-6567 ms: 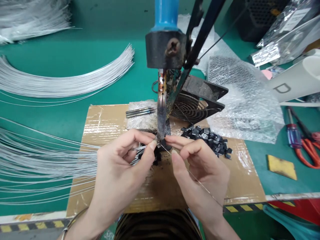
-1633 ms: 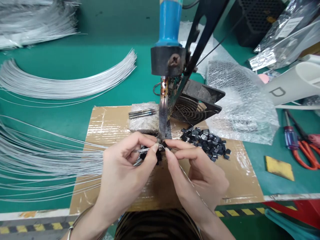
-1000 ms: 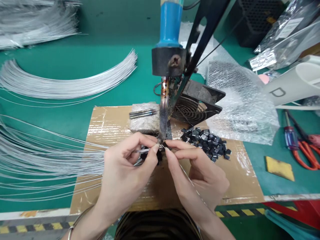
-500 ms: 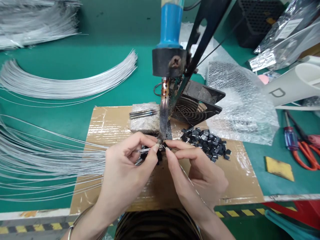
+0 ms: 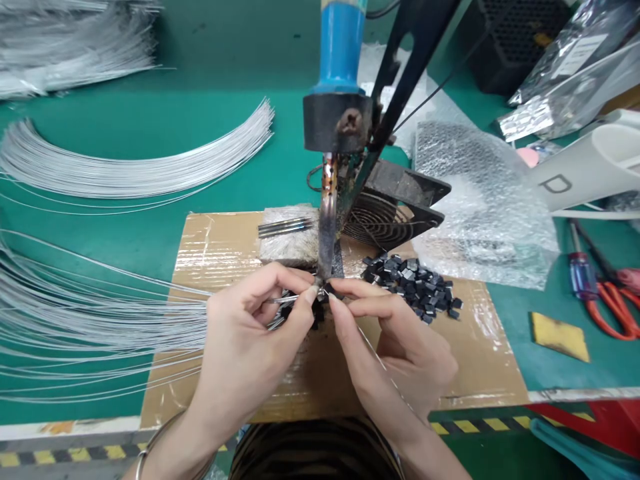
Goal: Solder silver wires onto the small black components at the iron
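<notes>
A soldering iron with a blue handle [image 5: 342, 50] is clamped upright, tip down, and its metal barrel [image 5: 327, 220] ends just above my fingertips. My left hand [image 5: 260, 327] pinches a thin grey wire [image 5: 287, 299] between thumb and index finger, close under the tip. Opposite it, almost touching, my right hand [image 5: 395, 340] pinches a thin strand of solder wire [image 5: 379, 360], which trails down across the palm toward the wrist. The small joint between the fingertips is mostly hidden. Small black pieces [image 5: 316, 317] lie beneath the fingers.
A pile of black pieces [image 5: 415, 283] lies right on the cardboard [image 5: 480, 360]. Grey wires [image 5: 100, 320] fan out left, with another bundle [image 5: 150, 170] behind. A fan [image 5: 395, 207] stands behind the iron. Scissors [image 5: 610, 310], a screwdriver [image 5: 581, 273] and a yellow sponge [image 5: 560, 336] lie right.
Almost nothing differs. My hands have shifted very slightly to the left and keep the same pinches under the iron tip.
</notes>
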Available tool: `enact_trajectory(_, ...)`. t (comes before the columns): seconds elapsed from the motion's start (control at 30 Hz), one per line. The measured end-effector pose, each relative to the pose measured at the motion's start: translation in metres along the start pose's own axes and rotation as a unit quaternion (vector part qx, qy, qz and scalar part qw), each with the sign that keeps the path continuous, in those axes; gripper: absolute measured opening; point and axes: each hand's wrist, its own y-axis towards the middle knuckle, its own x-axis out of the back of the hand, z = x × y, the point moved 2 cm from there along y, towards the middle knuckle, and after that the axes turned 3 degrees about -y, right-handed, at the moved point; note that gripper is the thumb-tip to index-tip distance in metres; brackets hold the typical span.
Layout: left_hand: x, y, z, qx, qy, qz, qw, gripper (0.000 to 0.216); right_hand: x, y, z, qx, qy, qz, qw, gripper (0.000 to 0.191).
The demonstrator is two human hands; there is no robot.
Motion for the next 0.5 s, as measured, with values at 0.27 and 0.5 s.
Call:
enact_trajectory(0.27,-0.0018,0.0014,0.003,0.012,-0.013,0.01,1.0,0.015,-0.0003,-0.0004,-0.0013,-0.007,0.006,0.007,1.0,0.024)
enact_trajectory(0.5,0.0,-0.0011,0.0013,0.008,0.017,0.015,1.0,0.013,0.0032,-0.0003,-0.002,-0.049,0.017,-0.017,0.998,0.016)
